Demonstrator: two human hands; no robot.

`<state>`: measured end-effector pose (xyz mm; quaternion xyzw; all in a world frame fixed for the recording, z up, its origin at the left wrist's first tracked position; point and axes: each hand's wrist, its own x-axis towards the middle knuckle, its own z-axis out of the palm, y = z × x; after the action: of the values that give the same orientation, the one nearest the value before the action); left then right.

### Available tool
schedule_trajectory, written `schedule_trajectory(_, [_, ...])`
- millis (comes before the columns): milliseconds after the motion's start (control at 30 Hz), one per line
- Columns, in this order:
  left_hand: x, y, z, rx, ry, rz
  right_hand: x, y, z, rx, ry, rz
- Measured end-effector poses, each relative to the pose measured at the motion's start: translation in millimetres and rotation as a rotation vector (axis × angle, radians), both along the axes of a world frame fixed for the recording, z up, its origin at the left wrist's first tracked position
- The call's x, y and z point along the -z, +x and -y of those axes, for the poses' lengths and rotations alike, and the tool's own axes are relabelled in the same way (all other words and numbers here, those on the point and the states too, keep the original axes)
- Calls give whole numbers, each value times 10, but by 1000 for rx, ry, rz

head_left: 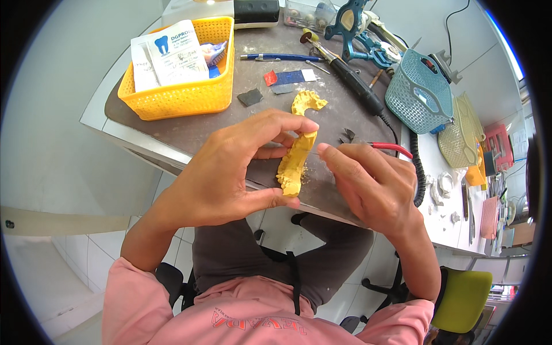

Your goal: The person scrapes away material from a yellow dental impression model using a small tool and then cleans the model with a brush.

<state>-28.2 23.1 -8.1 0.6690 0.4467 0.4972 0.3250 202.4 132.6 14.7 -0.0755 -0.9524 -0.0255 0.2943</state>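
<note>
A yellow plaster dental cast (295, 161) is held on edge over the front of the workbench by my left hand (230, 161). The left index finger presses its far end and the thumb its near end. My right hand (371, 181) is just to the right of the cast, fingers curled and pinched together. Whatever they hold, if anything, is too small to make out. Beyond the cast lies a second yellow dental cast (307, 101), curved like an arch. Red-handled pliers (391, 147) lie behind the right hand, partly hidden by it. Yellow crumbs are scattered beneath the held cast.
A yellow basket (175, 106) with paper packets stands at the left. A black rotary handpiece (359, 86), blue pens (282, 57) and abrasive paper scraps (250, 97) lie farther back. A blue articulator (348, 29) and a teal basket (420, 95) stand at the right.
</note>
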Motion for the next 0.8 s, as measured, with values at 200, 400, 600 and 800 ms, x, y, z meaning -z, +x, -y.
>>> schedule_trajectory(200, [23, 11, 1, -28, 23, -16, -40, -8, 85, 47, 112, 78])
schedule_trajectory(400, [31, 30, 3, -45, 73, -52, 17, 4, 13, -16, -102, 101])
schedule_trajectory(600, [35, 22, 10, -47, 111, -116, -37, 6, -51, -92, -162, 147])
schedule_trajectory(800, [20, 13, 36, -54, 123, -212, -81, 8, -93, -123, -301, 219])
